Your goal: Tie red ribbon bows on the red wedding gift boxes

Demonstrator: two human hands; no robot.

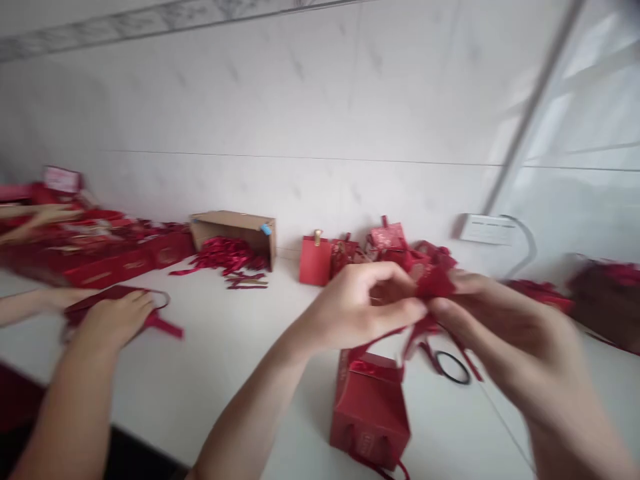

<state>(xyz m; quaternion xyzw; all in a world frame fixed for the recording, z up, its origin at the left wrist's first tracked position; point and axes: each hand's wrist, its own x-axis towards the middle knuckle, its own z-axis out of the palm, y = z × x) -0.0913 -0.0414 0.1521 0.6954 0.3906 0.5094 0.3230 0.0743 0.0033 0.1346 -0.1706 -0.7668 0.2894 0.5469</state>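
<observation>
Raised above the table, my left hand [363, 307] and my right hand [505, 327] pinch a red ribbon bow [435, 277] between thumbs and fingers. Its loops stand up between the fingertips, somewhat smeared by motion, and its tails hang below. Just beneath sits a small red gift box [373, 407] with a ribbon across its top and a red cord at its front. Whether the bow is joined to the box's ribbon, I cannot tell. Right of the box, a black ring [453, 368] lies on the white table [240, 387] beside loose ribbon ends.
At left, a co-worker's hand [117, 317] rests on a dark red bag. Behind it are red boxes [130, 260] in a row. A cardboard box [233, 219] spills red ribbons. Several red gift boxes [315, 261] stand along the wall, near a white power strip [487, 229].
</observation>
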